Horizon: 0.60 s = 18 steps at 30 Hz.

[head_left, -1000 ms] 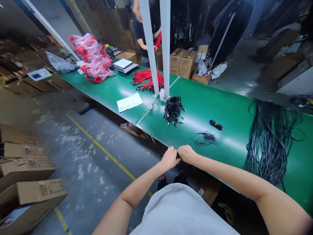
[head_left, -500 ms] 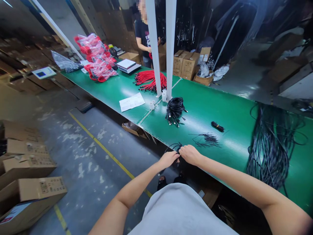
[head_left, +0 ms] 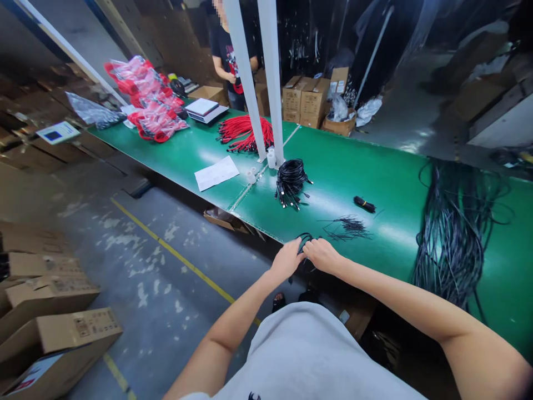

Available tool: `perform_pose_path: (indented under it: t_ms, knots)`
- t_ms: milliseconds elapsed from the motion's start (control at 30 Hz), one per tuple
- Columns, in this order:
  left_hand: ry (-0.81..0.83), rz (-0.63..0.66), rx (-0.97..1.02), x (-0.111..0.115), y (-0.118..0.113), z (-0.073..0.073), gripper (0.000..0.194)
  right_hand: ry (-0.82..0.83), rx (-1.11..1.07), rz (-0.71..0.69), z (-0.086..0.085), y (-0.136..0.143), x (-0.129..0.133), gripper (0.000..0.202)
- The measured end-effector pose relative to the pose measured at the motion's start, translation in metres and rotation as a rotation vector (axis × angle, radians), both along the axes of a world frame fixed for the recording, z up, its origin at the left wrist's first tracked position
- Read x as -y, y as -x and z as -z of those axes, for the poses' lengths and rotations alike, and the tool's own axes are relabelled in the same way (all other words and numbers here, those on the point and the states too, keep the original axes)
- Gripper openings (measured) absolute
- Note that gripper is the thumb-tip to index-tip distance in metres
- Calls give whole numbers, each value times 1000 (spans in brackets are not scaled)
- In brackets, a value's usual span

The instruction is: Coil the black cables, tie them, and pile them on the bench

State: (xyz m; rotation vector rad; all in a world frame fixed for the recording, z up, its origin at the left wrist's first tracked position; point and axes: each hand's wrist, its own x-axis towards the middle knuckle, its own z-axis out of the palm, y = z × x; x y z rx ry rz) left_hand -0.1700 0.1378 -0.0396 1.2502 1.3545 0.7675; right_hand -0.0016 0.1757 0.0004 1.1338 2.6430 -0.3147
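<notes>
At the near edge of the green table, my left hand [head_left: 287, 260] is closed round a coiled black cable [head_left: 306, 236]. My right hand [head_left: 322, 255] presses against it from the other side, its fingers also closed on the cable; the fingertips are partly hidden. Just beyond the hands lies a loose pile of thin black ties [head_left: 352, 226]. A small bunch of black ties [head_left: 364, 204] with a yellow band is farther back. Left of these sits a heap of coiled black cables [head_left: 291, 180] with metal plugs.
Long black cables [head_left: 452, 239] spread across the right of the green table [head_left: 383, 166]. Two white posts [head_left: 270, 83] rise at its middle. Red cables [head_left: 245, 133], a paper sheet [head_left: 216, 173], a scale [head_left: 206, 110] and bagged red bundles [head_left: 152, 105] lie leftward. Behind stands a person [head_left: 229, 55].
My left hand has turned and shifted up along the cable, its fingers lifting over the loop. The right hand stays close beside it. The whole view has shifted slightly.
</notes>
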Motion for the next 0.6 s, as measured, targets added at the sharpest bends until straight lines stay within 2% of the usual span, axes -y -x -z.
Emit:
perform_pose_path:
  t_ms: [33, 100, 200, 300, 367, 467, 533, 600]
  knots:
    - [93, -15, 65, -4, -4, 5, 14, 27, -21, 32, 0, 0, 1, 24]
    - [182, -37, 162, -4, -25, 17, 24, 71, -45, 128, 4, -1, 2, 21]
    - [178, -193, 271, 3, -65, 34, 32, 84, -64, 324, 12, -3, -2, 26]
    - [158, -343, 378, -2, -93, 40, 38, 105, -113, 550, 17, -6, -10, 33]
    - [142, -415, 416, -11, -100, 40, 40, 158, -183, 675, 18, -9, -16, 34]
    - [124, -474, 393, -23, -100, 39, 33, 305, -356, 814, 20, -19, -21, 33]
    - [135, -472, 339, -27, -98, 42, 25, 452, -502, 880, 25, -28, -21, 29]
    - [138, -416, 255, -27, -99, 45, 21, 623, -652, 954, 34, -41, -17, 27]
